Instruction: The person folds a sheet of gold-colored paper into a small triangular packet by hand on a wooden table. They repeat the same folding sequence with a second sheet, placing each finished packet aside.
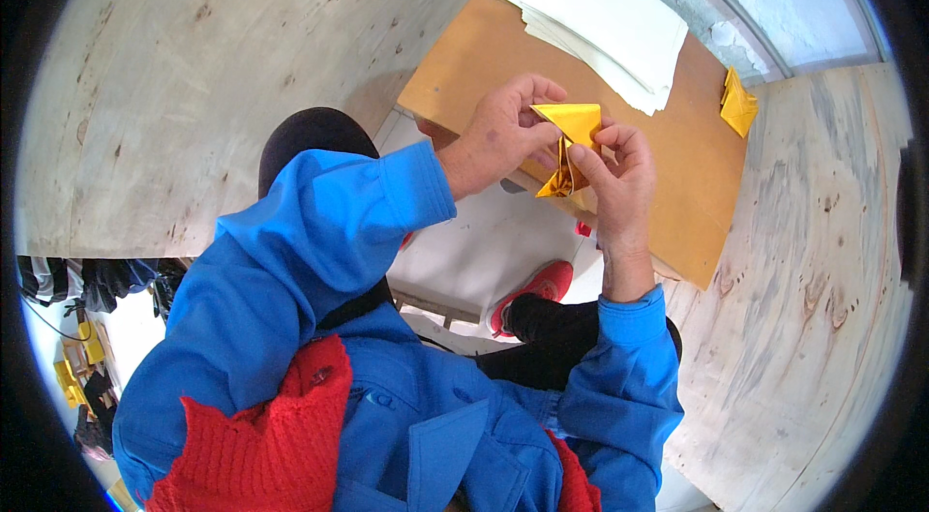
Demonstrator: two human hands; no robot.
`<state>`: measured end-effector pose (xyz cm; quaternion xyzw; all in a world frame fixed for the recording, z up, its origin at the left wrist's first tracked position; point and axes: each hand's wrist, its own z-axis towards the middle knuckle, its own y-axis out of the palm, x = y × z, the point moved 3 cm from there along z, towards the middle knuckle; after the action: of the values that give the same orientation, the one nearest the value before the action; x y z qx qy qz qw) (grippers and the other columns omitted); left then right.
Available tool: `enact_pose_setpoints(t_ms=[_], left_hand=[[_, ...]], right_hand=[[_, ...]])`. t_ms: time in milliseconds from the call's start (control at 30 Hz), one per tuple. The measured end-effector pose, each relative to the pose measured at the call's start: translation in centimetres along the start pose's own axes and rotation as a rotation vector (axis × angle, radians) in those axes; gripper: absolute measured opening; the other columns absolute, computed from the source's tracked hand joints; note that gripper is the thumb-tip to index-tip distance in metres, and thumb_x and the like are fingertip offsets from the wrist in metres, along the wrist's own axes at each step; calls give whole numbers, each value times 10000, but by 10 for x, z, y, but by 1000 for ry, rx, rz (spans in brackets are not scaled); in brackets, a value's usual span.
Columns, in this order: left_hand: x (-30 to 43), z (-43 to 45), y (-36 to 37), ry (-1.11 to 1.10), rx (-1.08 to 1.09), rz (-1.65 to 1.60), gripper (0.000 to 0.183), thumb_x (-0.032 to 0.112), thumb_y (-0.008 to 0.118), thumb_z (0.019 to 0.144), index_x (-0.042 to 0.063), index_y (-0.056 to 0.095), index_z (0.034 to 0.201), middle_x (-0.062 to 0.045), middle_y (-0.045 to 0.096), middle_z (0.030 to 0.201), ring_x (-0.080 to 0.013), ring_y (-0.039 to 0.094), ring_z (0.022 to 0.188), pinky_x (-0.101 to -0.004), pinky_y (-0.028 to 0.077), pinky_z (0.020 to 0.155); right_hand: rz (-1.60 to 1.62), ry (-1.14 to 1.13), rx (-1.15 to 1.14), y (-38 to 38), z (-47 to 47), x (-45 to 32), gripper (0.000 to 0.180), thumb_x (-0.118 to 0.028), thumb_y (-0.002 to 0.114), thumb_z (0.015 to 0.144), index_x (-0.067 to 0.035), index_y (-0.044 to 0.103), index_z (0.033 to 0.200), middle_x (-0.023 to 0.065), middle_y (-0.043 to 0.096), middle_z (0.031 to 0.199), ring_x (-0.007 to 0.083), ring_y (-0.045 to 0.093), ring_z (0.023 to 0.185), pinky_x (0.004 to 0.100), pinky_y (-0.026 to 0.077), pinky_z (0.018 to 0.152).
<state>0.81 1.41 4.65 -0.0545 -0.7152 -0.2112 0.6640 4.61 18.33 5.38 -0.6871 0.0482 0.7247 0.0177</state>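
A partly folded piece of shiny gold paper (577, 118) is held up between my two hands, above the near edge of the brown tabletop (464, 69). My left hand (504, 131) pinches its left side, with the thumb close to the middle fold. On the other side, my right hand (623, 167) grips the paper with the thumb in front and the fingers behind. The upper part is a flat folded point; below it a narrow creased flap (559, 182) hangs down. My fingers hide parts of the folds.
A stack of white paper sheets (602, 18) lies at the table's far side. A folded gold paper piece (739, 104) sits at the right edge. Plywood panels (218, 76) stand left and right (805, 222). Below are my red shoe (541, 287) and a low wooden bar (435, 305).
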Motion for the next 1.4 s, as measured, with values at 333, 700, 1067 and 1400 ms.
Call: enact_pose_setpoints(t_ms=[333,700,1067,1400], left_hand=[[6,-3,-2,-59,3,-67,361,37,626,943,2,522,1286,-143,649,1174,-195,710,977,-321,638,782],[3,-2,-3,-140,14,-123,376,57,627,932,14,529,1293,-139,653,1112,-188,706,927,-326,641,765],[-1,-1,-3,-185,28,-133,374,10,598,918,6,533,1286,-142,634,1172,-198,709,927,-332,648,761],[0,-2,-3,-169,3,-212,373,24,626,923,-29,515,1275,-170,617,1072,-207,712,897,-308,647,754]], right_hand=[[-28,95,16,0,-3,-1,266,-35,762,908,-40,542,1056,32,592,1013,98,605,902,235,541,804],[-77,84,11,-1,-3,4,278,-54,759,920,-29,530,1076,25,584,989,88,605,894,222,528,780],[-36,48,8,3,-4,7,287,-53,742,934,-19,506,1093,42,590,999,92,627,881,221,544,772],[-67,-42,26,3,-5,12,291,-48,738,937,-12,501,1102,45,586,984,86,628,826,215,540,713]])
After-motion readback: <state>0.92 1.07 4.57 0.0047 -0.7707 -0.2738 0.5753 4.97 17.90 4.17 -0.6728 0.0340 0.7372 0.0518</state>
